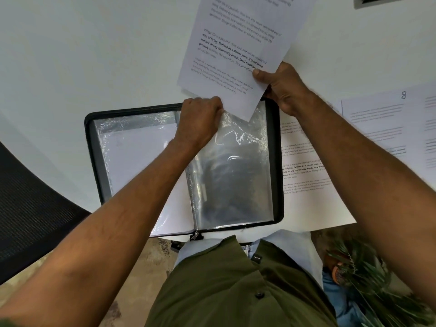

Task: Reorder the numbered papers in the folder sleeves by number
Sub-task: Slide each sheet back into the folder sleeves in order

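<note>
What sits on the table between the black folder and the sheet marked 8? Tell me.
In the head view, one printed sheet lies flat between the folder and the sheet marked 8, its left edge against the folder's zipped rim; the right forearm crosses above it.

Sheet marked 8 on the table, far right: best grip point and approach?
Judgement: take the sheet marked 8 at its near-left corner, coming from the left. It lies flat on the table, so lift that corner first, then pinch. Its right part runs out of frame, and the right hand, holding another paper, is nearest.
</note>
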A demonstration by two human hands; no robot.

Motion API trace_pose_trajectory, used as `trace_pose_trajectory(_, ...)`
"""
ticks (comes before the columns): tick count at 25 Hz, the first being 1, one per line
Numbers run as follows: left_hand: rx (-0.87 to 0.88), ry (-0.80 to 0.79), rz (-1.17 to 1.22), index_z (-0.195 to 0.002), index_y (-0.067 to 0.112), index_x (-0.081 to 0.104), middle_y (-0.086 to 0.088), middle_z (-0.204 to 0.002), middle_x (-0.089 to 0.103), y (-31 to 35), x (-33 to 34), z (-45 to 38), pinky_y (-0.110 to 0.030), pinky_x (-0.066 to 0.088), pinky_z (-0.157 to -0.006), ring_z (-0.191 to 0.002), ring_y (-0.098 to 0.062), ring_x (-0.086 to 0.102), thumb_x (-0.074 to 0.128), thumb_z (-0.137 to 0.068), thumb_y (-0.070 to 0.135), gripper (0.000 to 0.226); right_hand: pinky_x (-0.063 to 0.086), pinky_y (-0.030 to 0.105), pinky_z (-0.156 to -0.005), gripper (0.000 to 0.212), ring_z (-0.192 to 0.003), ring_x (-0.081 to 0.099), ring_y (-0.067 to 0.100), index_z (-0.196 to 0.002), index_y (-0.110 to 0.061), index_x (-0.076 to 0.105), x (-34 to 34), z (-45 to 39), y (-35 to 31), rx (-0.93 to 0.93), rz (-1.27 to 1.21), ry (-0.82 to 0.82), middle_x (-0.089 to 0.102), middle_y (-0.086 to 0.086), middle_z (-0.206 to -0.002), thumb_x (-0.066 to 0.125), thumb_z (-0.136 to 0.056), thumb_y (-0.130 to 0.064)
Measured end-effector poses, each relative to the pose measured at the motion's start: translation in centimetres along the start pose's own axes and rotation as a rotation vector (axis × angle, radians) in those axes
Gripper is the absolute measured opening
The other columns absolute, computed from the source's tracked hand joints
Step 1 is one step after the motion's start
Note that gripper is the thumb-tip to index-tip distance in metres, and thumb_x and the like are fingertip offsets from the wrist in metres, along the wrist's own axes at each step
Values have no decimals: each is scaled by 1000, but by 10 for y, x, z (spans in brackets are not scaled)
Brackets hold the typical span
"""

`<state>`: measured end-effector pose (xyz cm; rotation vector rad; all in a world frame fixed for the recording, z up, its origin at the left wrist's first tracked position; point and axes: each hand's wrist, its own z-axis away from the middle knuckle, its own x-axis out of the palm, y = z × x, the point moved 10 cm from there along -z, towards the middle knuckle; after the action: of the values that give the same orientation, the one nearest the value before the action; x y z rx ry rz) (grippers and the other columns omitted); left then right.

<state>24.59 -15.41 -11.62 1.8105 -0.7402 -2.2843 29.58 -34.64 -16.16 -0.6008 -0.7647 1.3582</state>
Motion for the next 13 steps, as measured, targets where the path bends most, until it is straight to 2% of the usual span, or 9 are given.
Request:
trace_pose_trajectory(6,-42,-16,14,-101,24,69,4,-98,67,-6,1,-1,-36,22,-87,-99,-21,58,54,-101,29,16,60,34,-87,39,-109,72,18,-130,-13,63,8,-3,7,106,197,-144,73,2,-122,72,-93,-6)
trace_pose_trajectory(10,-99,-51,122,-99,30,68,10,-97,66,-22,4,-5,-37,23,-89,-99,-17,59,57,-100,32,12,60,27,-78,36,-101,74,11,-129,-15,63,10,-6,1,106,325,-183,73,-5,-115,70,-94,-7)
trace_pose_trajectory(13,-136,-103,156,-98,33,68,15,-94,65,-40,5,-6,-39,23,-89,-98,-15,61,58,-99,35,10,61,27,-78,43,-103,73,13,-136,-12,60,10,-10,-3,98,423,-204,72,-2,-118,70,-95,-8)
